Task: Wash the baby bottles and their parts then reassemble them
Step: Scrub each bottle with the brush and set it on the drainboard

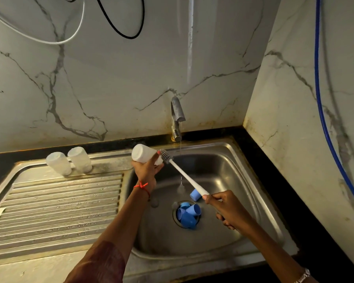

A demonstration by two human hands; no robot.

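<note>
The left hand [146, 170] held a white bottle [143, 155] above the back left corner of the sink [243, 176]; its grip was clamped round the bottle's body, and the bottle lay tilted with its mouth to the right; the right hand [227, 209] held the white handle of a brush [184, 174] at its low end, the grip closed round it; the brush's grey head [166, 156] was at the bottle's mouth, most of it outside; a thin stream of water [180, 139] ran from the tap [177, 117] into the sink, just behind the brush; several blue caps [188, 216] lay piled in the drain, and one more cap [195, 194] lay just beside them, partly behind the handle; two other bottles [58, 163] stood side by side on the back edge of the drainboard [55, 211], left of the sink; a red thread [141, 185] was round the left wrist; the black table [278, 180] ran round the sink.
</note>
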